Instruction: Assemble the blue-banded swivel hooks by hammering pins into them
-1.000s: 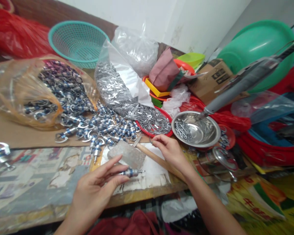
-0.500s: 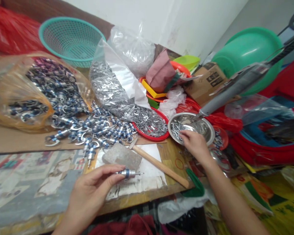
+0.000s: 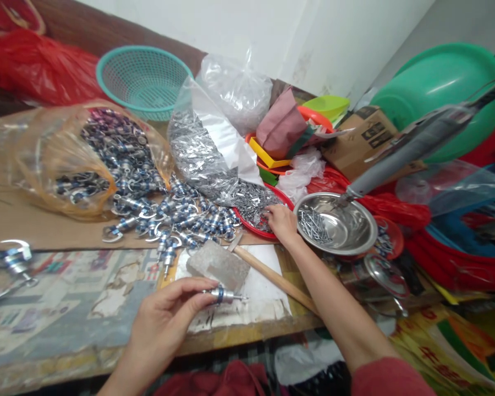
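Two hands at a cluttered bench: the left hand (image 3: pixel 165 316) pinches a blue-banded metal part (image 3: pixel 225 295) between thumb and fingers, its thin pin end pointing right, over the white sheet (image 3: pixel 268 311) and just nearer the wearer than the stone block (image 3: pixel 218 266). The right hand (image 3: pixel 283 223) has its fingers drawn narrow at the small metal pieces (image 3: pixel 249 199) in the red dish (image 3: pixel 287 200) (whether a piece is between them cannot be told). The hammer (image 3: pixel 278 279) lies beside the block. For sound handling, the left grip is best kept steady and clear of the pin, while the right fingertips should single out one piece, since such a loose pile probably tangles, and lift it without dragging neighbours over the rim.
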`<state>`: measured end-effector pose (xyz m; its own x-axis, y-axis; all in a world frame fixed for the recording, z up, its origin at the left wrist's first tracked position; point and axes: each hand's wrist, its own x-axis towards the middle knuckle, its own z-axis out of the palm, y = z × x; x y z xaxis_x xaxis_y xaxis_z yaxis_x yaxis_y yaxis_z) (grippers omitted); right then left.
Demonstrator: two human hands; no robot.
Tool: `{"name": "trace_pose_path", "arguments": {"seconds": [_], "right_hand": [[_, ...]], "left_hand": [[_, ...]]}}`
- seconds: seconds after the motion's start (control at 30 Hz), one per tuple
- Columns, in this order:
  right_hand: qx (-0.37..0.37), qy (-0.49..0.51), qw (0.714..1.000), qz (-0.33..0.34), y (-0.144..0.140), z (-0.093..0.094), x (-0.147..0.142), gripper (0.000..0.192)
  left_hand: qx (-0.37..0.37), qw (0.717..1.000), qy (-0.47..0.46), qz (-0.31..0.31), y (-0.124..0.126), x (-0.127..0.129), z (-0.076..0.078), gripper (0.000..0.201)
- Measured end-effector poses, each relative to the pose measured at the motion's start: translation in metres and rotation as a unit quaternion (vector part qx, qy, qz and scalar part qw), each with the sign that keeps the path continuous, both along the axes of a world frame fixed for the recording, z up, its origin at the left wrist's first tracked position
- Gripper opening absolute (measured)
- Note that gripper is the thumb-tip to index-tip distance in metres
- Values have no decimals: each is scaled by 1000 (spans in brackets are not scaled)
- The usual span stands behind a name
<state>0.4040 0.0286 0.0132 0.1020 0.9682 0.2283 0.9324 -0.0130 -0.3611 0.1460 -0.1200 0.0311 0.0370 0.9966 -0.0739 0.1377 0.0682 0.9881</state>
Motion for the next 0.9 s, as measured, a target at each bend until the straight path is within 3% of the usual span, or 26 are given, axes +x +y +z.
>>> {"name": "trace_pose_path", "arguments": {"seconds": [0.13, 0.23, 0.3, 0.33, 0.37, 0.43, 0.53, 0.7, 0.9], "right_hand": [[51, 98, 994, 7, -22, 11, -16, 17], [45, 224, 971, 66, -56, 17, -46, 20], [32, 381, 909, 165, -84, 20, -67, 23], [33, 405, 889, 210, -97, 21, -75, 24], [47, 403, 879, 250, -109, 22, -81, 25], [98, 329, 886, 312, -128, 24, -87, 25], [165, 249, 882, 363, -139, 25, -85, 26], [184, 245, 869, 389, -138, 26, -81, 29], [186, 267, 851, 414, -143, 27, -83, 29]], "left_hand": [[-26, 1000, -5, -14, 2, 4, 0, 8], [-61, 996, -61, -5, 1, 10, -1, 12], [-86, 989, -121, 3, 1, 13, -2, 24], [-95, 984, -147, 2, 0, 13, -2, 30], [-102, 981, -166, -3, 0, 14, -2, 35], [-110, 977, -184, -14, -1, 13, -2, 41], [-115, 976, -185, -14, -2, 12, 1, 43], [-99, 982, -159, 16, -3, 12, 4, 36], [-13, 1000, -13, -11, 0, 3, 4, 12]]}}
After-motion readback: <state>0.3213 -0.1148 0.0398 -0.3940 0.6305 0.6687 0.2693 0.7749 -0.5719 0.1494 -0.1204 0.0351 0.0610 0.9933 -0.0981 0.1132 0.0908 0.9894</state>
